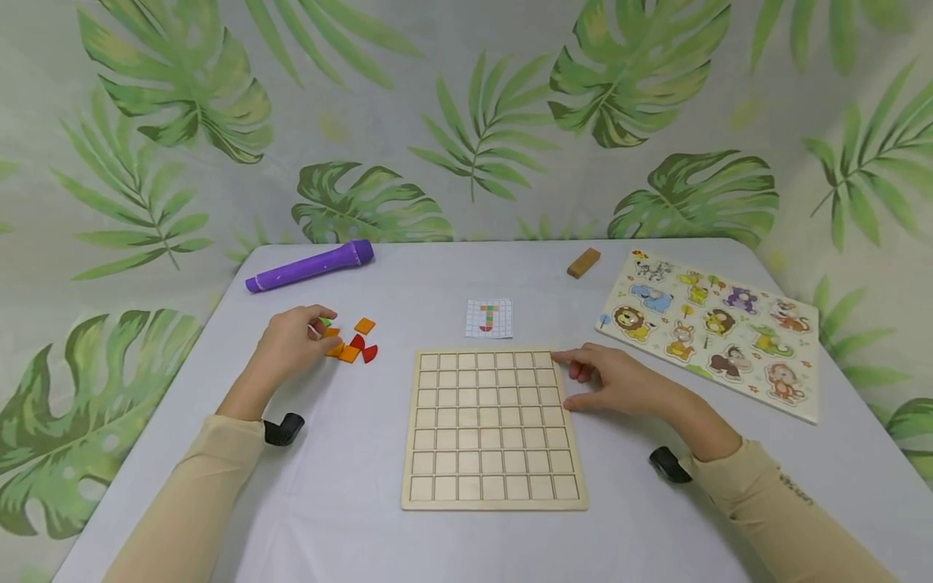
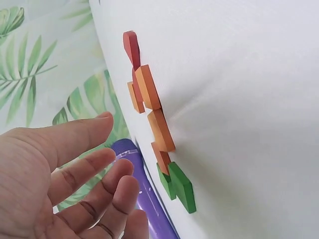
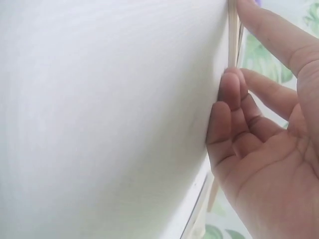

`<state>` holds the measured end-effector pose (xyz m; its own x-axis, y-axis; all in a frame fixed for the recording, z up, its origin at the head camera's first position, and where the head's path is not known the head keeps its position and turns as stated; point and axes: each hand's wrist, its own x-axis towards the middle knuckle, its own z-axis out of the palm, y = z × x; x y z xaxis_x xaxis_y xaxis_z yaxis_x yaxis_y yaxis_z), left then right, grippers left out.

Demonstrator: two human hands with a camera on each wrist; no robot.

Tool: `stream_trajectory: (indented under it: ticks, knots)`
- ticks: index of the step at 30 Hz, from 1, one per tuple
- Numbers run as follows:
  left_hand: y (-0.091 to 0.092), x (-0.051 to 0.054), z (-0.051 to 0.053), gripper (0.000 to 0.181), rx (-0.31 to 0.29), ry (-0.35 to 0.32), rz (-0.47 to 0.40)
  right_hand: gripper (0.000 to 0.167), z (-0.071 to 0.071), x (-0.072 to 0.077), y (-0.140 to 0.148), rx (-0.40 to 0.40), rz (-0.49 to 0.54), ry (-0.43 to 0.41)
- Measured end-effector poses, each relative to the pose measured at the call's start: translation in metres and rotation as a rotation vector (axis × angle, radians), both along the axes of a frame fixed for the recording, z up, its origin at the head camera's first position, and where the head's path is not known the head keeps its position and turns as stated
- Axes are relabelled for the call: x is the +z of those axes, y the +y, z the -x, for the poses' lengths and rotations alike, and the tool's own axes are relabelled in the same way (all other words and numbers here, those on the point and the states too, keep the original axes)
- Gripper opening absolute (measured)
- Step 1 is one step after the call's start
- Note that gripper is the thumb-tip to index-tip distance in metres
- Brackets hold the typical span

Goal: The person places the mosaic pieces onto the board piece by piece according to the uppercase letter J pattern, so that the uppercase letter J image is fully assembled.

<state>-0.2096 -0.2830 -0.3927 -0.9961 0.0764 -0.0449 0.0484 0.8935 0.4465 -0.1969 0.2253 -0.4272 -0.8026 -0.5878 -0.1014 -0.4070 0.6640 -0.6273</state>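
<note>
Beside my empty, loose left grip (image 1: pixel 287 342), a careless pinch could scatter tiles (image 1: pixel 350 354); my unclenched right grip (image 1: pixel 619 380), touching the board (image 1: pixel 490 439), could push it askew.

Bright diffuse light, soft shadows, hazy right wrist view

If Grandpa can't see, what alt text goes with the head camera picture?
A person's left hand is near small red, orange and green pieces, and the right hand touches the right edge of a wooden grid board. Beyond it lies a card with a J shape; a purple microphone, wooden block and animal puzzle lie nearby.
</note>
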Motion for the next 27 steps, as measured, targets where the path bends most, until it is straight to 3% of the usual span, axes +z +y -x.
stream_trajectory:
  ticks: [6, 17, 27]
  knots:
    - [0.007, -0.003, 0.011, 0.044, -0.007, 0.005, 0.001, 0.076, 0.001, 0.0, 0.001, -0.002, 0.023, -0.025]
    - [0.023, -0.006, 0.028, 0.042, 0.015, -0.062, 0.006, 0.073, 0.002, -0.004, 0.003, 0.001, 0.039, -0.012]
    - [0.028, -0.012, 0.035, 0.044, 0.034, -0.078, 0.03, 0.073, 0.0, -0.001, 0.002, 0.003, 0.043, -0.028]
